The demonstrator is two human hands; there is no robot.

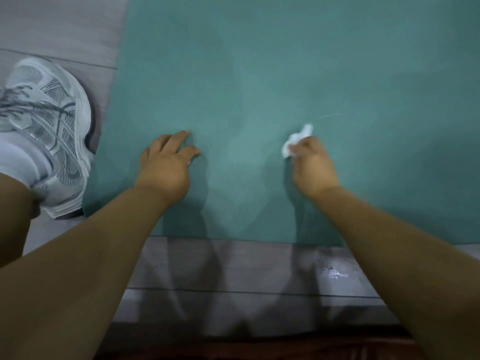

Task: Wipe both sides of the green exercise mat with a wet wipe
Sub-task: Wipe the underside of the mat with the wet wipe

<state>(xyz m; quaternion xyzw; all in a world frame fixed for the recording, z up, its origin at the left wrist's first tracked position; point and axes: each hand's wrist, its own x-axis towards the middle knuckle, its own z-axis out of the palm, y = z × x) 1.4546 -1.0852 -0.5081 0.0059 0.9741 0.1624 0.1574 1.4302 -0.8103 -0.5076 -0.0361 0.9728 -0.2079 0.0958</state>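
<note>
The green exercise mat [285,74] lies flat on the floor and fills most of the view, its near edge running across below my hands. My left hand [166,165] rests palm down on the mat near its left side, fingers spread, holding nothing. My right hand [311,165] is closed around a crumpled white wet wipe [297,140], which sticks out beyond the fingers and sits against the mat surface. A paler, damp-looking patch shows on the mat between the two hands.
My left foot in a white and grey sneaker [49,131] stands on the grey wood-look floor [233,268] just left of the mat's edge. A wet shiny spot [335,274] lies on the floor near my right forearm.
</note>
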